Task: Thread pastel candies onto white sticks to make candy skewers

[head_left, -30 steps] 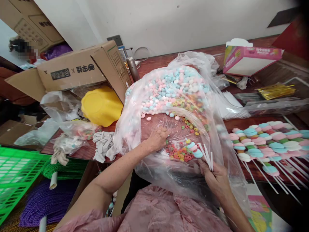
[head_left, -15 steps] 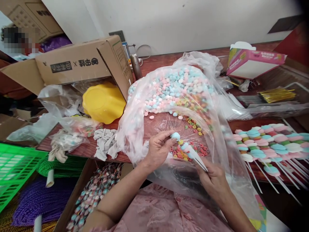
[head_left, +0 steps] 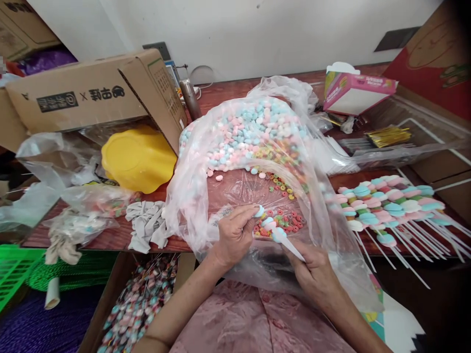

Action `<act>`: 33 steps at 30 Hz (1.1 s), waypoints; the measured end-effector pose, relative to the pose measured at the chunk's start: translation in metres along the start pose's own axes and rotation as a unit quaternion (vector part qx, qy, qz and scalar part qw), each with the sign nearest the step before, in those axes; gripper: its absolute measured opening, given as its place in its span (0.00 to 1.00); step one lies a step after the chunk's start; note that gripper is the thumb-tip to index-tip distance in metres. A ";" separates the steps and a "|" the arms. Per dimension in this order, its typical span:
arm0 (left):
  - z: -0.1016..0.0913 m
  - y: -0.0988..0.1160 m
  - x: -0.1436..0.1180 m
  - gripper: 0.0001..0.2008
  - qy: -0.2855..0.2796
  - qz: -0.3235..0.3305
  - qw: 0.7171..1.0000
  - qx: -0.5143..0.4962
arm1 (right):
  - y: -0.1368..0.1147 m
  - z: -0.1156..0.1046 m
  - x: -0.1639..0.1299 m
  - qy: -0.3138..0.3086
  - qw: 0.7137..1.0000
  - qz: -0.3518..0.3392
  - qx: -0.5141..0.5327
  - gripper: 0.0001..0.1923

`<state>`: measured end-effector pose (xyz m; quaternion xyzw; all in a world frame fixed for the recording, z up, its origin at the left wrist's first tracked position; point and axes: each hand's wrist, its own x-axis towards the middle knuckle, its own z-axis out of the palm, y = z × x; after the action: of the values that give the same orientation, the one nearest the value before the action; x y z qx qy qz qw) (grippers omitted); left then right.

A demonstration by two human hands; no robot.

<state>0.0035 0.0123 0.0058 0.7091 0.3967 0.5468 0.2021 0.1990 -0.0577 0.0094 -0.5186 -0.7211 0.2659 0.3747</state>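
My left hand point(head_left: 235, 231) is closed in a pinch with a round blue and white marshmallow point(head_left: 259, 211) at its fingertips. Just right of it, my right hand point(head_left: 312, 269) grips white sticks point(head_left: 294, 250); pink and blue marshmallows point(head_left: 278, 234) sit at their upper end. Whether the pinched marshmallow is on a stick I cannot tell. Both hands work over a clear plastic bag point(head_left: 235, 189) spread open. Inside it lie many pastel marshmallows point(head_left: 239, 132) at the back and coloured gummy rings point(head_left: 292, 220) close beyond the hands.
Finished-looking marshmallow skewers point(head_left: 393, 206) are heaped at the right, sticks overhanging the table edge. A cardboard box point(head_left: 91, 98), yellow scalloped container point(head_left: 138, 159) and grey cloths point(head_left: 147, 225) stand left. Below is a box of skewered sweets point(head_left: 140, 304). A pink carton point(head_left: 356, 90) is back right.
The view has shifted so that most things sit further left. My left hand has turned slightly with its fingers more curled, and the yellow ring seen beside the pinched marshmallow no longer shows clearly.
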 end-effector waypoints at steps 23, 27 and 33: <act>0.010 -0.003 -0.008 0.19 -0.066 -0.326 0.906 -0.263 | 0.011 -0.006 0.005 -0.013 0.992 -0.067 -0.104 0.27; 0.015 0.001 -0.012 0.17 -0.062 -0.312 0.915 -0.247 | 0.010 0.004 0.008 0.013 0.997 -0.035 -0.072 0.28; 0.020 0.003 -0.011 0.15 0.008 -0.357 0.871 -0.337 | 0.008 0.013 0.014 0.017 1.000 0.002 -0.010 0.21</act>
<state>0.0226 0.0053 -0.0054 0.4037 0.4162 0.5440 0.6065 0.1902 -0.0420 -0.0013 -0.5281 -0.7166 0.2504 0.3807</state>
